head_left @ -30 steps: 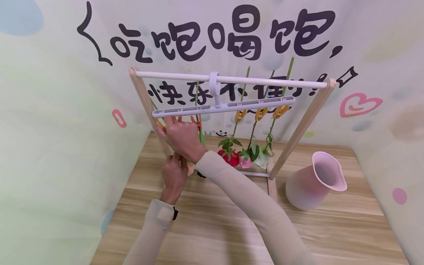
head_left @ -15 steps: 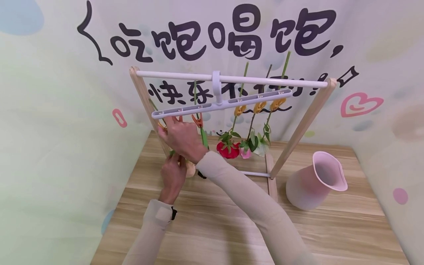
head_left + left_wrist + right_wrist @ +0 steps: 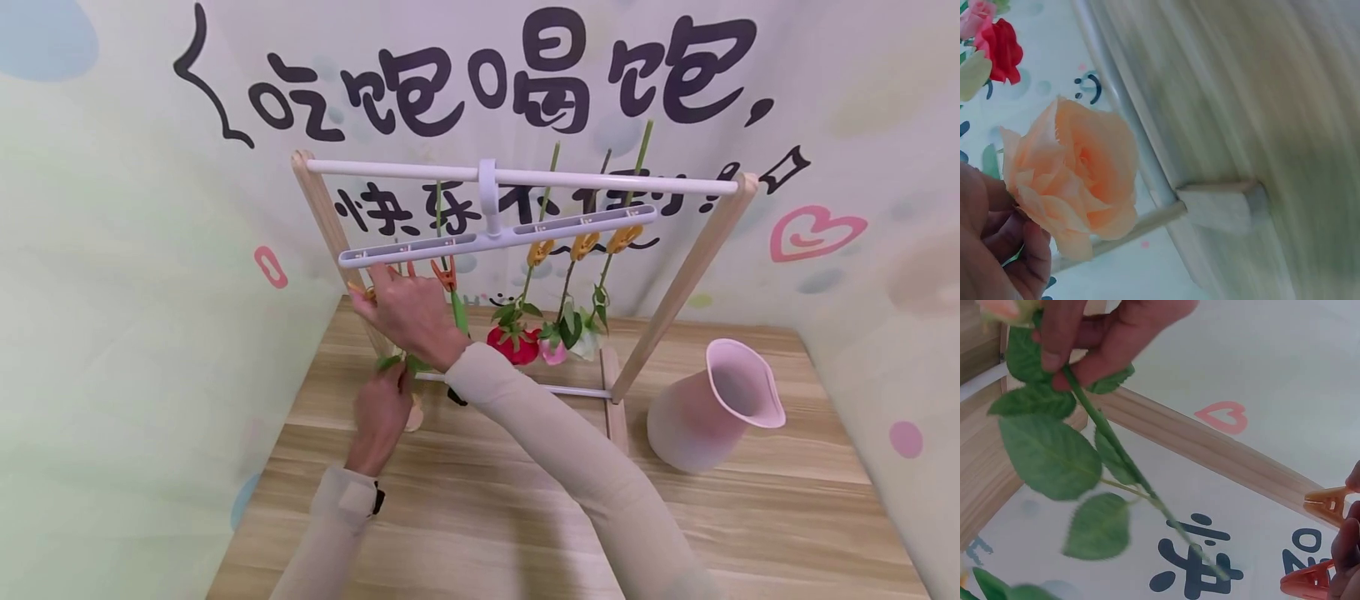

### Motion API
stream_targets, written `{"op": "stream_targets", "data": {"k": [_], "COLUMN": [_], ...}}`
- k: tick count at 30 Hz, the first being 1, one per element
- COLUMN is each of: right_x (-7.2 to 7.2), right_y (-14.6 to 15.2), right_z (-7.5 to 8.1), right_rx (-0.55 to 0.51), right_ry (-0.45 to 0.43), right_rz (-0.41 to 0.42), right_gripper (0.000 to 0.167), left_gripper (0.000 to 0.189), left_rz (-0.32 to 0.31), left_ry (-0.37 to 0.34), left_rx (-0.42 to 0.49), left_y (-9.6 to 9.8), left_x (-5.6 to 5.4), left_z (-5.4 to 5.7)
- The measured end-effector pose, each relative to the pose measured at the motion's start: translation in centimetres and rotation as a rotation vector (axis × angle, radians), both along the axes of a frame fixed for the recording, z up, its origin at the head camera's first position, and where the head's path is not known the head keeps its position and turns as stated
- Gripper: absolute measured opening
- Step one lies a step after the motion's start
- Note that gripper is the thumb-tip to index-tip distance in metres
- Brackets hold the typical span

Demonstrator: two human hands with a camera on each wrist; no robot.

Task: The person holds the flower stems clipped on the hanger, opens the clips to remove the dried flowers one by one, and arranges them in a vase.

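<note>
My left hand (image 3: pixel 381 417), low at the left of the wooden stand, pinches an artificial peach rose (image 3: pixel 1079 178) by its stem just behind the bloom. In the right wrist view, its leafy green stem (image 3: pixel 1125 459) slants down and ends apart from the clips. My right hand (image 3: pixel 412 308) is under the left end of the white clip hanger (image 3: pixel 442 247), fingers around a yellow clip (image 3: pixel 1325 503). A red-orange clip (image 3: pixel 1307 581) sits beside those fingers. Further along, yellow clips hold a red rose (image 3: pixel 514 343), a pink rose (image 3: pixel 553 350) and a white rose (image 3: pixel 585 343) upside down.
The hanger hooks over the white rail (image 3: pixel 600 179) of the wooden stand and tilts, left end lower. A green stem (image 3: pixel 459 310) hangs from another orange clip (image 3: pixel 446 273). Right of the stand, a pink-and-white pitcher (image 3: pixel 701 417) is upright on the wooden table (image 3: pixel 480 517).
My left hand has moved down and towards me with the peach rose, whose stem has come away from the clip. The hanger's right end has risen. My right hand has stayed nearly in place.
</note>
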State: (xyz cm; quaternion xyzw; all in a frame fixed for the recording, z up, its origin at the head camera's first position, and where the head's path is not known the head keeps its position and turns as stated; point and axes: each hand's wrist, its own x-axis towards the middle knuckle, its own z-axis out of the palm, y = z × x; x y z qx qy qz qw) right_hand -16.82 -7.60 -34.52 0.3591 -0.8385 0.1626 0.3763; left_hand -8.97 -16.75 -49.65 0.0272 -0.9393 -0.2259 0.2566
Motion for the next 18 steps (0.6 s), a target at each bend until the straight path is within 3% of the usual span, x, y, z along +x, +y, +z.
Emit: {"op": "stream_targets", "data": {"k": [6, 13, 18], "right_x": [0.0, 0.2, 0.3], "right_y": [0.1, 0.1, 0.2], "right_z": [-0.1, -0.3, -0.4], "right_rx": [0.008, 0.017, 0.005], "right_ry": [0.006, -0.030, -0.014], "right_rz": [-0.002, -0.006, -0.017], "right_gripper": [0.030, 0.033, 0.030], "left_gripper": [0.012, 0.009, 0.008], "left_rz": [-0.011, -0.095, -0.110], "left_ry": [-0.161, -0.242, -0.273], "left_rx": [-0.047, -0.152, -0.170], "left_y": [-0.9, -1.8, -2.3], "left_x": [1.0, 2.3, 2.9], "left_z": [-0.2, -0.9, -1.4]}}
